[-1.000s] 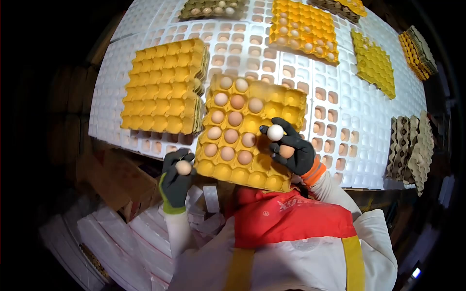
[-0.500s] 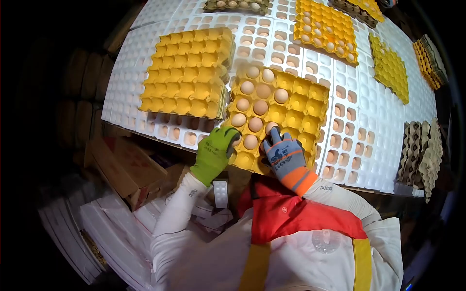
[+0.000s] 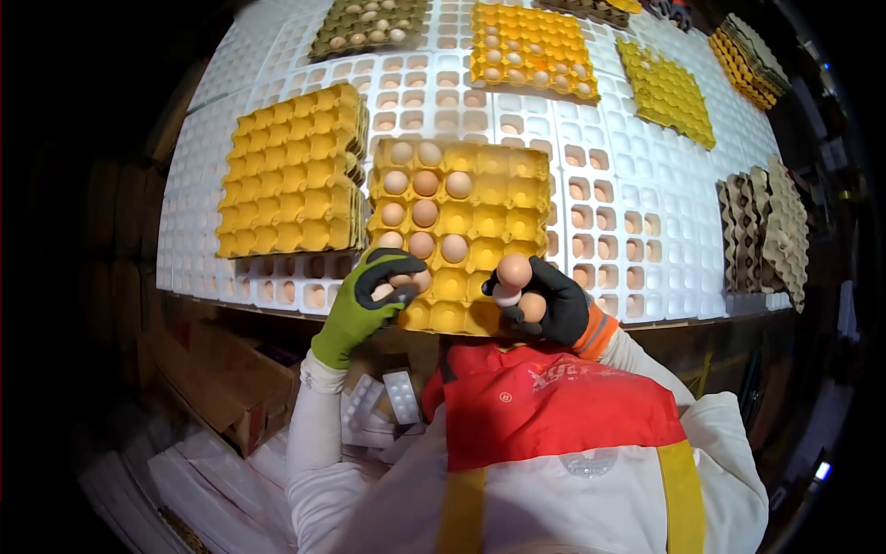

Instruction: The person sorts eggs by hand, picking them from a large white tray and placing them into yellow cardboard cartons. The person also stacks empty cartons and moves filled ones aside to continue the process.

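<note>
My left hand (image 3: 358, 300), in a green glove with black palm and fingers, is closed around eggs (image 3: 420, 280) over the front left corner of a yellow egg tray (image 3: 498, 222). Fingers partly cover those eggs. My right hand (image 3: 565, 312), in a glove with a black palm and orange cuff, is turned palm up at the tray's front right. It holds three eggs (image 3: 514, 271), two brownish and one paler, mostly covered. Several other eggs (image 3: 425, 213) sit in the tray's left columns; the cups to their right hold none.
A stack of yellow trays (image 3: 291, 171) stands on the left. White foam trays (image 3: 637, 222), some holding eggs, cover the table. Farther back is an orange-yellow tray (image 3: 531, 55) with eggs; grey trays (image 3: 761, 231) stand right. Another person's gloved hand (image 3: 681, 14) shows at the top.
My right hand has turned from back up to palm up, showing its eggs. My left hand has lifted eggs from the tray's front left cups. The camera view has shifted.
</note>
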Tool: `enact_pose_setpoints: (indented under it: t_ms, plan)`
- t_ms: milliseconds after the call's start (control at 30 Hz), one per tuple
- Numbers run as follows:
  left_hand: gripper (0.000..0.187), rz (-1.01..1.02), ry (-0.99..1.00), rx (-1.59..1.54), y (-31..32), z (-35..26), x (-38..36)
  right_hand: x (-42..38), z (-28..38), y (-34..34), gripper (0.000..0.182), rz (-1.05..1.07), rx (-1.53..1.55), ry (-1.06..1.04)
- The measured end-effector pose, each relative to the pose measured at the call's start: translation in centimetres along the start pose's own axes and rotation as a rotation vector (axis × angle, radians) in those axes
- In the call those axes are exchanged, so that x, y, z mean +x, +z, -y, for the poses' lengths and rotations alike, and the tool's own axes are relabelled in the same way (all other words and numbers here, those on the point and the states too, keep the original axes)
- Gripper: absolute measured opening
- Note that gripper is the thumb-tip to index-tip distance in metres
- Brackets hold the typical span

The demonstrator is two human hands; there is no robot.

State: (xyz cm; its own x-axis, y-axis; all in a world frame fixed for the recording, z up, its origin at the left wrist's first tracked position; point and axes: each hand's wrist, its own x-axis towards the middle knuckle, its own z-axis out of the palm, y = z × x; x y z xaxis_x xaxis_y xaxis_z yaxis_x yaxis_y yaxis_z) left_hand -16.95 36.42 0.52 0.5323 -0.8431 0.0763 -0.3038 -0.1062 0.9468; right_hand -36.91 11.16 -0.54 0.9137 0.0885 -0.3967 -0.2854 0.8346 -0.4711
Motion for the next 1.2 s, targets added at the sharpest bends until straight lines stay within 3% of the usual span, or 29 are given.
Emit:
enact_pose_setpoints:
  t_ms: [100, 133, 200, 267, 333, 367, 400, 433, 467, 500, 567, 633, 700, 767, 833, 867, 900, 933, 967, 1033, 1067, 1100, 1167, 1200]
  plan:
    - [0.042, 0.055, 0.058, 0.936, 1.9, -2.9, 1.0, -1.7, -0.6, 0.5, 0.054, 0.086, -0.139, -0.247]
    - [0.047, 0.098, 0.030, 1.015, 2.6, -2.6, 1.3, -2.3, -1.2, -0.4, 0.051, 0.106, -0.304, -0.369]
    - [0.044, 0.137, -0.015, 1.106, 3.3, -2.9, 1.5, -4.3, -0.9, -0.8, 0.049, -0.030, -0.234, -0.308]
    - [0.035, 0.135, 0.092, 1.091, 3.5, -1.9, 1.6, -7.4, -0.6, -3.5, 0.043, -0.127, -0.241, -0.280]
    - [0.042, 0.164, 0.064, 1.056, 3.4, -2.7, 2.3, -10.9, -0.7, -6.7, 0.040, -0.252, -0.312, -0.280]
    - [0.044, 0.166, 0.063, 1.048, 3.3, -2.8, 2.5, -12.9, 1.1, -7.2, 0.034, -0.254, -0.178, -0.242]
    - [0.045, 0.108, 0.035, 1.008, 3.1, -2.9, 2.5, -14.4, 1.8, -8.7, 0.030, -0.591, -0.132, -0.302]
    - [0.045, 0.047, -0.004, 0.969, 3.0, -3.3, 2.6, -16.8, 2.1, -11.5, 0.032, -0.756, -0.240, -0.371]
    - [0.044, 0.008, -0.196, 0.913, 3.1, -4.7, 2.8, -18.9, 1.9, -15.7, 0.034, -0.941, -0.316, -0.385]
    - [0.048, -0.120, -0.136, 0.866, 3.3, -4.7, 2.4, -20.3, 0.9, -20.1, 0.036, -1.109, -0.729, -0.501]
    - [0.045, -0.182, -0.174, 0.465, 6.0, -6.3, 3.3, -21.9, 1.1, -21.9, 0.042, -1.300, -1.638, -0.537]
    - [0.046, -0.057, -0.040, 0.336, 12.9, -8.6, 6.0, -21.7, 1.1, -22.7, 0.048, -1.177, -1.627, -0.406]
    - [0.051, 0.008, -0.010, 0.080, 22.9, -9.5, 8.9, -22.1, 2.2, -23.3, 0.046, -1.144, -1.630, -0.464]
    - [0.043, 0.151, -0.001, 0.328, 31.7, -10.3, 12.0, -22.9, 3.6, -24.2, 0.044, -1.148, -1.552, -0.578]
    - [0.043, 0.139, 0.198, 0.540, 39.3, -8.2, 14.9, -24.0, 4.8, -24.4, 0.044, -1.096, -1.604, -0.437]
    - [0.042, 0.179, 0.199, 0.612, 42.1, -6.6, 15.7, -24.3, 5.4, -24.2, 0.045, -1.053, -1.557, -0.393]
    - [0.041, 0.217, 0.194, 0.683, 44.1, -5.5, 16.3, -24.4, 6.0, -24.3, 0.046, -1.006, -1.513, -0.347]
    - [0.044, 0.169, 0.160, 0.641, 44.9, -5.9, 16.3, -24.3, 6.3, -24.9, 0.046, -1.013, -1.315, -0.524]
    - [0.045, 0.106, 0.133, 0.553, 46.0, -6.3, 16.9, -24.5, 7.4, -26.0, 0.041, -1.045, -1.442, -0.574]
    - [0.046, -0.003, 0.071, 0.387, 47.4, -7.4, 17.2, -22.6, 9.0, -27.0, 0.037, -1.015, -1.152, -0.779]
    - [0.049, -0.019, -0.017, 0.273, 48.2, -7.8, 18.1, -21.1, 8.3, -28.1, 0.034, -0.889, -0.922, -0.822]
    - [0.047, -0.067, 0.060, 0.131, 49.4, -6.3, 19.4, -19.7, 8.0, -31.2, 0.032, -0.890, -1.599, -0.870]
    - [0.045, 0.017, 0.103, 0.426, 50.9, -4.3, 21.4, -19.3, 8.2, -31.6, 0.030, -0.942, -1.491, -0.903]
    - [0.041, 0.025, 0.069, 0.459, 51.3, -2.7, 21.7, -19.1, 7.1, -32.2, 0.026, -1.023, -1.175, -0.961]
